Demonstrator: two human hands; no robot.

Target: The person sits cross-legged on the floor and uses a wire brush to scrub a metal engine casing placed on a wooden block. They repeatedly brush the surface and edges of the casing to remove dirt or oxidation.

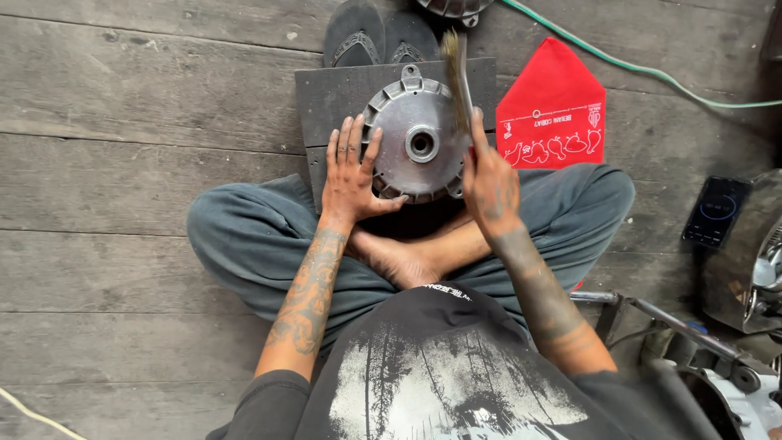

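A round grey metal hub [417, 140] with a centre hole lies on a dark rubber mat [342, 94] in front of my crossed legs. My left hand [350, 175] rests flat against the hub's left rim, fingers spread. My right hand [491, 183] is closed around the handle of a bristle brush [456, 69]. The brush points away from me over the hub's right side, and it is blurred.
A pair of dark sandals [379, 37] sits beyond the mat. A red pouch [554, 110] lies to the right, a green hose [652, 73] runs across the wooden floor, a phone [715, 210] lies far right, and metal machine parts [733, 342] stand at lower right.
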